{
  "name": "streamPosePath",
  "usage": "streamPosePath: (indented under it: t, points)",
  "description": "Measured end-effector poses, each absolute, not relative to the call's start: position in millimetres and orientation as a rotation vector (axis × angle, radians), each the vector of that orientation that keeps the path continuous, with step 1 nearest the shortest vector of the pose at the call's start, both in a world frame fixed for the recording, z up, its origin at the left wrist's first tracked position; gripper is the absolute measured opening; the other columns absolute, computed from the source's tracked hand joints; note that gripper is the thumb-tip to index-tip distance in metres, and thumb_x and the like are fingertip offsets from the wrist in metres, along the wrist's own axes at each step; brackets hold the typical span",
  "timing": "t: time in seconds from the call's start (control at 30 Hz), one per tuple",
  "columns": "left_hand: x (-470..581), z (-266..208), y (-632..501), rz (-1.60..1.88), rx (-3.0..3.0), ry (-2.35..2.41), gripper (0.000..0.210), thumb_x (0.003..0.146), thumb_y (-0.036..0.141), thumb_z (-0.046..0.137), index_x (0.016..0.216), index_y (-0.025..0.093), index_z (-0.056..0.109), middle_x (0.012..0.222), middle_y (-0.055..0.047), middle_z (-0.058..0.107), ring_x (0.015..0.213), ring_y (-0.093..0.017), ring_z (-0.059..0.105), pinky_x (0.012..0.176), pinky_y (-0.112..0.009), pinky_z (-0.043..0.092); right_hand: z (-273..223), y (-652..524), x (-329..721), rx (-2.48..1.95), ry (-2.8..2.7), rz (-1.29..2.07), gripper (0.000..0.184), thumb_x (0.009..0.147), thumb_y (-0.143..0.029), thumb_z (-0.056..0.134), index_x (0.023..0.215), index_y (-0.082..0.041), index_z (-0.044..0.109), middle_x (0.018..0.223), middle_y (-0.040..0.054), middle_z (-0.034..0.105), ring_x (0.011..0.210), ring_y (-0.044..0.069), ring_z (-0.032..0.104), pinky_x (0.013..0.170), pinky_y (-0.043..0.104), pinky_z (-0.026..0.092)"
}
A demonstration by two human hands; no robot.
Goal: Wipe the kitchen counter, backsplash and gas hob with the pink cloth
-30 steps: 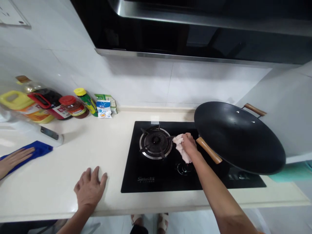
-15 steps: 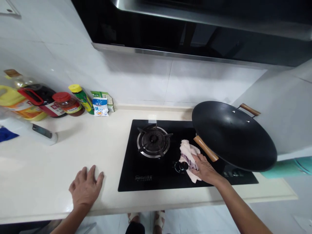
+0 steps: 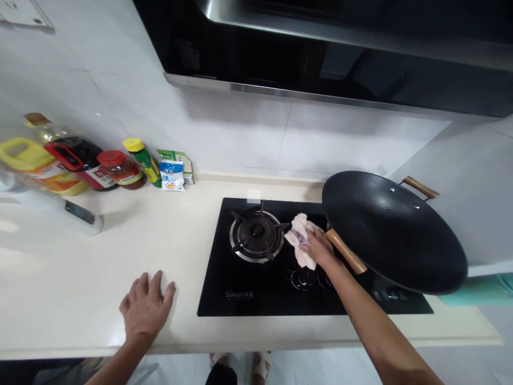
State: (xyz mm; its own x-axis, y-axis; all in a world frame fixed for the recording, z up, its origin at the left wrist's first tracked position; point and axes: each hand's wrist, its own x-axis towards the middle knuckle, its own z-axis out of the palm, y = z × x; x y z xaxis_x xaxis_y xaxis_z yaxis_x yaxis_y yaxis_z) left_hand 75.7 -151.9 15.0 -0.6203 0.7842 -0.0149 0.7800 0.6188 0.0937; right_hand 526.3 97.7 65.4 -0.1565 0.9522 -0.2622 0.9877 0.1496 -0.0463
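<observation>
My right hand (image 3: 320, 248) presses a crumpled pale pink cloth (image 3: 298, 238) onto the black glass hob (image 3: 240, 291), between the left burner (image 3: 256, 235) and the wooden handle of a large black wok (image 3: 393, 230). The cloth touches the burner's right edge. Just in front of the hand are the hob's knobs (image 3: 308, 278). My left hand (image 3: 146, 310) lies flat, fingers apart, on the cream countertop (image 3: 100, 278) near its front edge, left of the hob, holding nothing.
Bottles and jars stand along the back left wall: a yellow-capped oil jug (image 3: 36, 168), a red-handled dark bottle (image 3: 80, 166), a red-lidded jar (image 3: 120, 170), a yellow-lidded bottle (image 3: 142, 160) and a small blue-and-white packet (image 3: 172, 175). A range hood (image 3: 320, 48) hangs overhead.
My right hand drew the cloth from beside the burner down to the knobs, then pushed it back up next to the burner. A person's hand with a blue cloth at far left has gone from view.
</observation>
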Motion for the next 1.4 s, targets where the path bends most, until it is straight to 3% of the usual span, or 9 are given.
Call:
streamPosePath:
  t: [0.17, 0.37, 0.57, 0.73, 0.87, 1.07, 1.23, 1.3, 1.4]
  points:
    - [77, 17, -152, 0.138, 1.358, 2.780, 0.067, 0.099, 0.054, 0.027, 0.150, 0.016, 0.049, 0.161, -0.022, 0.037, 0.153, -0.038, 0.029, 0.121, -0.058, 0.028, 68, 99, 496, 1.936, 2.213, -0.269, 0.056, 0.094, -0.051, 0.059, 0.136, -0.014, 0.058, 0.143, 0.0215, 0.049, 0.128, 0.034, 0.053, 0.102, 0.042, 0.045]
    - [79, 19, -152, 0.149, 1.361, 2.786, 0.067, 0.100, 0.054, 0.024, 0.149, 0.016, 0.050, 0.160, -0.022, 0.039, 0.153, -0.038, 0.030, 0.121, -0.058, 0.028, 71, 37, 466, 1.752, 2.351, -0.307, 0.057, 0.091, -0.052, 0.062, 0.135, -0.015, 0.063, 0.152, 0.0214, 0.047, 0.133, 0.035, 0.049, 0.109, 0.044, 0.039]
    - [81, 25, -150, 0.177, 1.337, 2.761, 0.066, 0.100, 0.054, 0.026, 0.148, 0.016, 0.050, 0.162, -0.022, 0.038, 0.153, -0.037, 0.029, 0.121, -0.058, 0.029, 65, -28, 441, 1.715, 2.450, -0.398, 0.056, 0.089, -0.052, 0.063, 0.127, -0.011, 0.068, 0.133, 0.0211, 0.062, 0.125, 0.037, 0.054, 0.110, 0.049, 0.040]
    - [79, 29, -149, 0.183, 1.316, 2.722, 0.070, 0.099, 0.058, 0.023, 0.149, 0.017, 0.049, 0.163, -0.023, 0.036, 0.155, -0.039, 0.027, 0.121, -0.061, 0.028, 48, -77, 443, 1.683, 2.548, -0.508, 0.053, 0.082, -0.055, 0.071, 0.122, -0.020, 0.070, 0.142, 0.0173, 0.061, 0.132, 0.038, 0.050, 0.114, 0.053, 0.039]
    - [80, 31, -148, 0.194, 1.307, 2.716, 0.072, 0.098, 0.059, 0.022, 0.150, 0.016, 0.048, 0.163, -0.023, 0.035, 0.155, -0.039, 0.027, 0.122, -0.062, 0.027, 38, -98, 478, 1.755, 2.514, -0.552, 0.053, 0.079, -0.055, 0.073, 0.120, -0.021, 0.071, 0.135, 0.0151, 0.064, 0.127, 0.037, 0.054, 0.107, 0.052, 0.045]
    - [81, 31, -146, 0.190, 1.300, 2.718, 0.073, 0.098, 0.061, 0.021, 0.149, 0.017, 0.049, 0.164, -0.022, 0.035, 0.156, -0.038, 0.025, 0.123, -0.062, 0.025, 10, -104, 610, 2.127, 2.189, -0.293, 0.053, 0.089, -0.050, 0.060, 0.131, -0.018, 0.064, 0.145, 0.0190, 0.057, 0.130, 0.035, 0.057, 0.105, 0.045, 0.050]
    - [79, 29, -146, 0.197, 1.323, 2.722, 0.078, 0.097, 0.064, 0.016, 0.149, 0.016, 0.049, 0.163, -0.023, 0.035, 0.155, -0.040, 0.026, 0.122, -0.062, 0.026, 0, -91, 720, 2.415, 1.882, -0.103, 0.053, 0.095, -0.054, 0.047, 0.125, -0.015, 0.066, 0.125, 0.0229, 0.064, 0.117, 0.036, 0.064, 0.097, 0.048, 0.054]
    - [78, 28, -147, 0.211, 1.327, 2.723, 0.080, 0.096, 0.065, 0.014, 0.149, 0.016, 0.049, 0.162, -0.024, 0.035, 0.155, -0.041, 0.027, 0.121, -0.063, 0.027, 2, -83, 737, 2.455, 1.854, -0.037, 0.053, 0.094, -0.056, 0.048, 0.124, -0.016, 0.066, 0.118, 0.0212, 0.064, 0.114, 0.038, 0.063, 0.094, 0.049, 0.054]
    - [79, 28, -147, 0.223, 1.343, 2.724, 0.081, 0.096, 0.066, 0.013, 0.149, 0.016, 0.049, 0.160, -0.024, 0.037, 0.154, -0.041, 0.028, 0.121, -0.063, 0.028, 6, -68, 727, 2.416, 2.014, 0.063, 0.052, 0.092, -0.051, 0.053, 0.130, -0.018, 0.064, 0.126, 0.0206, 0.060, 0.120, 0.037, 0.059, 0.096, 0.048, 0.053]
